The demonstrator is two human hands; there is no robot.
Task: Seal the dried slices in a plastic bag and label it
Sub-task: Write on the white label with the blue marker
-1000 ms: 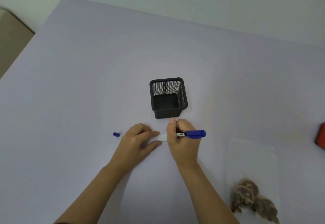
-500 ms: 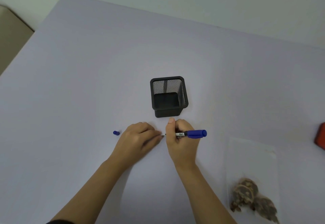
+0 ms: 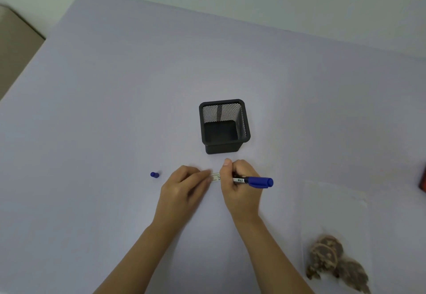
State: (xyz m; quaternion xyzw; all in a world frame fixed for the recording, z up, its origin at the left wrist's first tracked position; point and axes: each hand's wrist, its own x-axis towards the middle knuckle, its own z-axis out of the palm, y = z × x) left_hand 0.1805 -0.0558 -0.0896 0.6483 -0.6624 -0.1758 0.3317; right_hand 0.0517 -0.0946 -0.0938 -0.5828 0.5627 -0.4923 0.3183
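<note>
My right hand [image 3: 238,190] grips a blue marker [image 3: 255,181], its blue end pointing right and its tip hidden by my fingers over a small white label [image 3: 216,176] on the table. Dark marks show on the label. My left hand [image 3: 184,190] lies flat on the table, fingertips pressing the label's left end. The marker's blue cap [image 3: 154,174] lies on the table to the left. A clear plastic bag [image 3: 334,213] with brown dried slices [image 3: 332,259] in its lower part lies at the lower right.
A black mesh pen holder [image 3: 224,125] stands just beyond my hands with nothing visible inside. A red object [image 3: 423,182] shows at the right edge. The table's left edge [image 3: 23,72] runs diagonally at the upper left.
My right hand has shifted slightly right along the label, and marks now show on it. My left hand stays pressed on the label's left end.
</note>
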